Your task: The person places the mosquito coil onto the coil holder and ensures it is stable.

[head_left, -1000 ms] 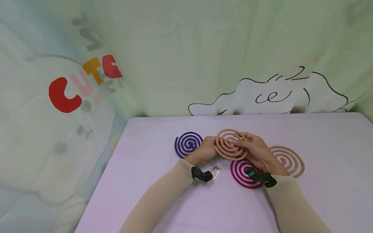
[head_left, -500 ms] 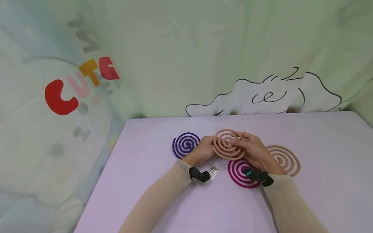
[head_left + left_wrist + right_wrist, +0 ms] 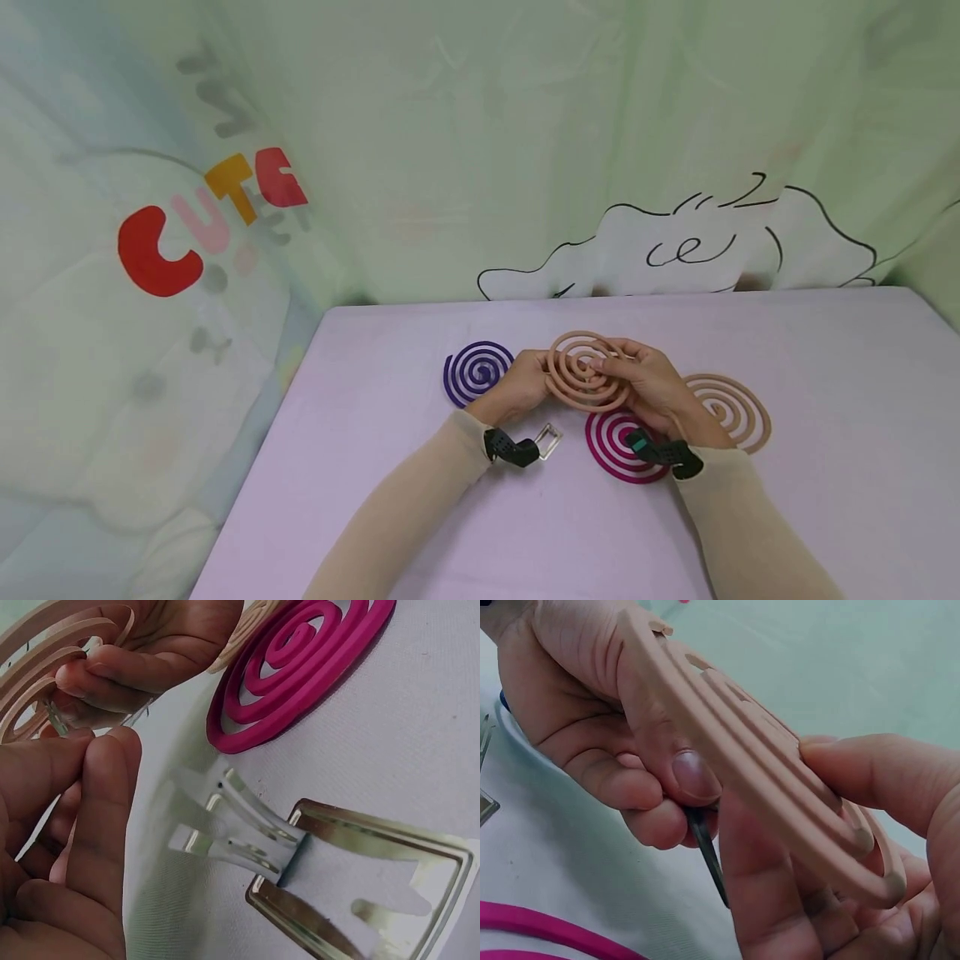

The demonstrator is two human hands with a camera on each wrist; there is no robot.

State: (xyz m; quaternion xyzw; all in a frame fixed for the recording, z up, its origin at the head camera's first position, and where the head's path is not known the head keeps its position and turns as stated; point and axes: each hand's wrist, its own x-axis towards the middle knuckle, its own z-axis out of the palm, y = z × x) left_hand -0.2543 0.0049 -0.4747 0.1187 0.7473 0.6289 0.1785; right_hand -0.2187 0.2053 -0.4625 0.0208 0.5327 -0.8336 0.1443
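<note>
In the head view a tan mosquito coil is held raised and tilted above the table. My right hand pinches it near its centre, thumb on the near face and fingers behind. My left hand is at the coil's left side, partly hidden behind it. In the right wrist view, the left thumb and fingers pinch a thin dark metal strip just below the coil; its other end is hidden. A magenta mosquito coil lies on the table under the right wrist.
A purple mosquito coil lies left of my left hand, and another tan mosquito coil lies partly behind my right wrist. A silver metal coil stand with raised prongs rests beside the left wrist strap. The table meets a printed curtain behind.
The whole view shifts slightly, moving the scene a little left in the picture. Both hands keep nearly the same grip and pose around the raised tan coil.
</note>
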